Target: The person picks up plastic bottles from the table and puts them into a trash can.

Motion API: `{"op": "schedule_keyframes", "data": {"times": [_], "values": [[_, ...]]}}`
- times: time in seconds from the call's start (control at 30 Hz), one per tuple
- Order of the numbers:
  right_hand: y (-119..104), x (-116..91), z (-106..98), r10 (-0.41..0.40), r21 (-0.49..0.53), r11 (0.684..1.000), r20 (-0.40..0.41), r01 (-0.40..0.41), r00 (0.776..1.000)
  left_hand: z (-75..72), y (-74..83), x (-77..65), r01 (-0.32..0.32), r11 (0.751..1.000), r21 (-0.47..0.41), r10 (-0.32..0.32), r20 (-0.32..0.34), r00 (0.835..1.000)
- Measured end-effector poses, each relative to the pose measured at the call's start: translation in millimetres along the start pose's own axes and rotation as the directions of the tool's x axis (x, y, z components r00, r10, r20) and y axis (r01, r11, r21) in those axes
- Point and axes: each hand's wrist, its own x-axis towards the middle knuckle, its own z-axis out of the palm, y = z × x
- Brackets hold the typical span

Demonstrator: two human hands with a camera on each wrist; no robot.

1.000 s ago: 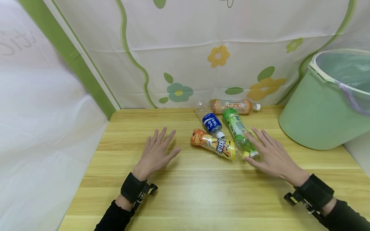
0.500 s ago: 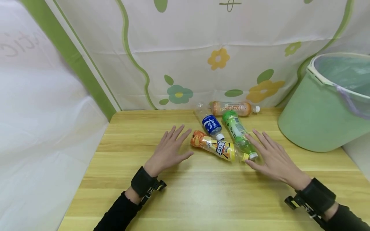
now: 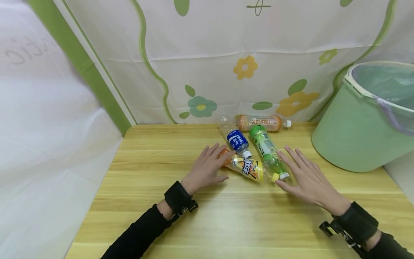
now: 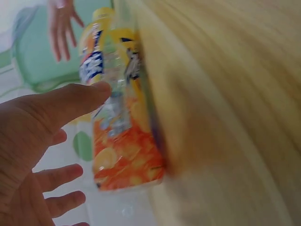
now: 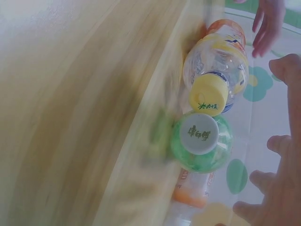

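Observation:
My left hand (image 3: 207,169) has its fingers spread over the orange base of a yellow-capped drink bottle (image 3: 247,168) lying on its side. In the left wrist view the thumb overlaps that bottle (image 4: 120,122), and the other fingers are loosely extended. My right hand (image 3: 305,176) hovers with fingers spread beside the white-capped neck of a green bottle (image 3: 266,149). The right wrist view shows the yellow cap (image 5: 208,94) resting close against the white cap (image 5: 199,134). Behind them lie a clear water bottle (image 3: 237,140) with a blue label and an orange-tinted bottle (image 3: 260,123).
A light green bin (image 3: 349,133) lined with a thin bag stands at the right, beside the back of the wooden table (image 3: 239,223). A white flowered cloth (image 3: 207,64) hangs along the table's back edge. Another white cloth (image 3: 48,162) covers the left side.
The left hand has moved right, from beside the bottles to the orange end of the yellow-capped bottle. My right hand has stayed almost in place, and the bottles have not moved.

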Motion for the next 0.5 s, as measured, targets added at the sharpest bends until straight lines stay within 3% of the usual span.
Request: {"op": "schedule_keyframes", "data": {"times": [0.23,0.5], "values": [[-1,-1,1,-0.004,0.005,1.000,-0.016,0.004,1.000,18.1,1.8,9.6,-0.023,1.000,0.018,0.023,0.018,1.000],[0,-3,2,-0.007,0.020,1.000,-0.022,0.008,1.000,33.6,2.6,20.4,-0.046,0.990,0.132,0.056,-0.075,0.996]]}}
